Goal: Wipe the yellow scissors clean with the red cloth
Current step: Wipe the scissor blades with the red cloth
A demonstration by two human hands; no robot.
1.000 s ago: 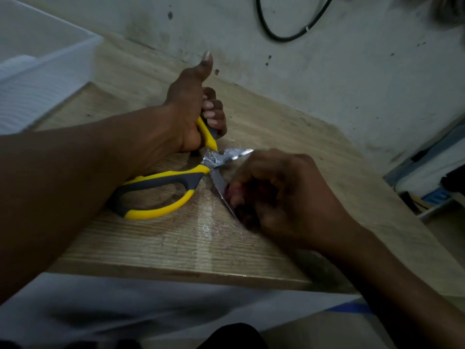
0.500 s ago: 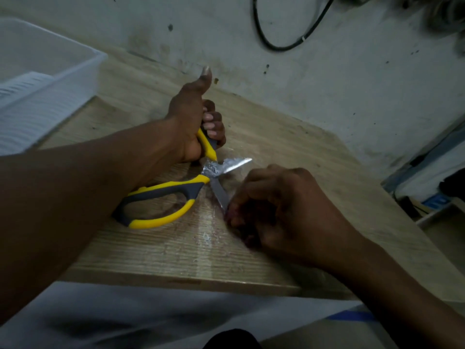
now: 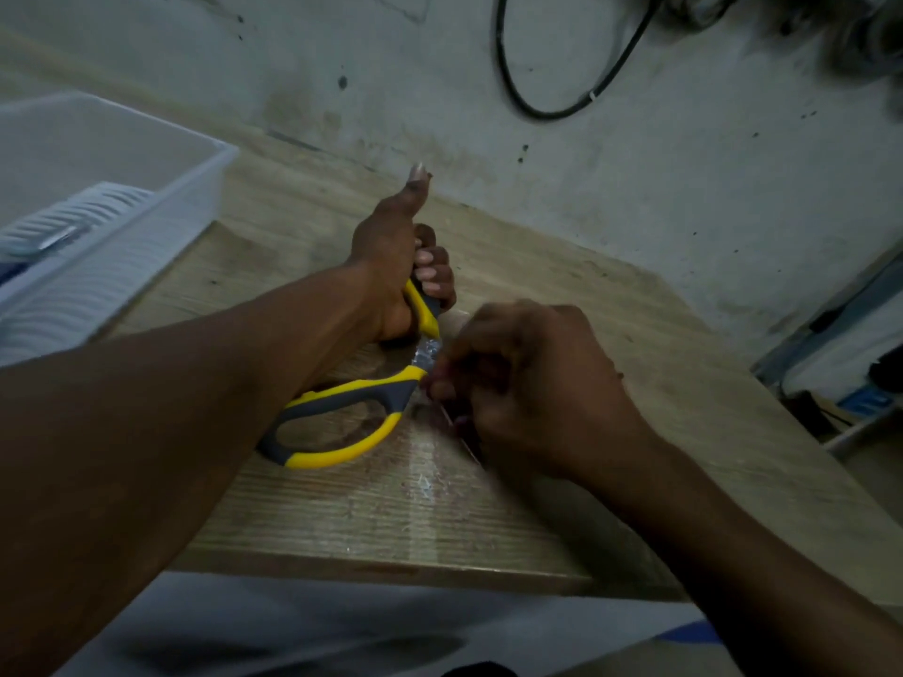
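The yellow scissors lie spread open on the wooden table. The left hand curls its fingers round the upper handle, thumb up; the free handle loop sits just below that wrist. The right hand bunches over the blades by the pivot, pinching what looks like the red cloth, mostly hidden under the fingers. The scissors look stiff and sharp-edged, so hold them by the rubbery handles; the soft cloth likely folds round the blade.

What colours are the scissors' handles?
Yellow with dark grey on the scissors, clearest on the free loop in the head view.
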